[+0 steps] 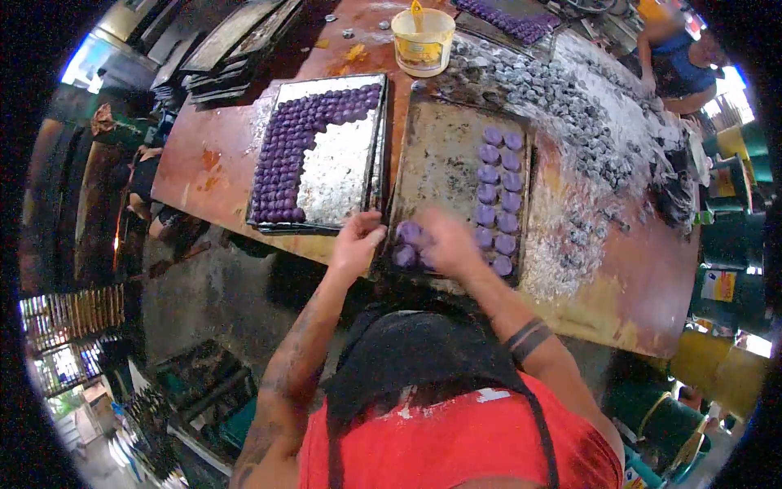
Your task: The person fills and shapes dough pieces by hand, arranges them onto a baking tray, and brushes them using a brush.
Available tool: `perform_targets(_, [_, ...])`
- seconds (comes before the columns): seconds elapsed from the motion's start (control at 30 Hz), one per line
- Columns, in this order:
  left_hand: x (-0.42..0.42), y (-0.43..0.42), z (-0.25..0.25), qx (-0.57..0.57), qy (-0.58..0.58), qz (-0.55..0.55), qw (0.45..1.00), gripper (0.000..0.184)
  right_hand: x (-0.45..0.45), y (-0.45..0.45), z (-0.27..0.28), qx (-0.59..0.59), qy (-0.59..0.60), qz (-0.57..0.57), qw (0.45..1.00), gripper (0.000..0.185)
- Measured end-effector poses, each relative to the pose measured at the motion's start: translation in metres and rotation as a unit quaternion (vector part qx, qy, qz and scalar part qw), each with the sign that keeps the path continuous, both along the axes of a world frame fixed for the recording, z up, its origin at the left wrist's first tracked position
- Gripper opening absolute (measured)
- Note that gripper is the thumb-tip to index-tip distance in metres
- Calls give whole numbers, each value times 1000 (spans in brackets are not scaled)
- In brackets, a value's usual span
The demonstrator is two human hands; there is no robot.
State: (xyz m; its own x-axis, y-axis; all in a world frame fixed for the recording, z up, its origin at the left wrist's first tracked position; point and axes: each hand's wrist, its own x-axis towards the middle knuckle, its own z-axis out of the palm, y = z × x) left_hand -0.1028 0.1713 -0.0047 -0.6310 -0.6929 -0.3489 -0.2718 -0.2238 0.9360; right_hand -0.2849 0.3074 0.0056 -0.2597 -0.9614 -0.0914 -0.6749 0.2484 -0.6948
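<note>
Before me on the table lies a worn metal tray with two columns of flattened purple dough pieces along its right side. More purple pieces sit at its near left corner. My right hand is over the tray beside these, blurred by motion, its fingers smeared. My left hand is between the two trays at their near edges, fingers curled with gaps between them and nothing visible in them. The left tray has a whitish floured surface and rows of small dark purple balls.
A yellow-white bucket stands behind the trays. Floured dark lumps spread across the right of the table. Stacked trays lie at the back left, another filled tray at the back. A co-worker is at the far right.
</note>
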Motion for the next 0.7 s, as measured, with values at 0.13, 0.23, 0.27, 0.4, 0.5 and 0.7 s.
perform_targets(0.13, [20,-12,28,-171,-199,-122,957,23,-116,91,-24,-2,204,-385,900,32])
perform_targets(0.23, [43,-55,17,-386,-334,-112,853,20,-168,187,-47,52,339,-357,869,36])
perform_targets(0.27, [55,-69,1,-500,-299,-21,813,14,-172,208,-57,85,386,-346,851,38])
perform_targets(0.4, [69,-121,-11,-592,-420,-17,688,16,-171,224,-64,44,248,-414,874,36])
perform_targets(0.5, [41,-126,-23,-512,-313,-10,800,21,-147,178,-54,-129,-86,-464,872,37])
perform_targets(0.7, [-94,-12,33,31,54,-14,998,24,-36,42,55,-196,-93,-244,945,26])
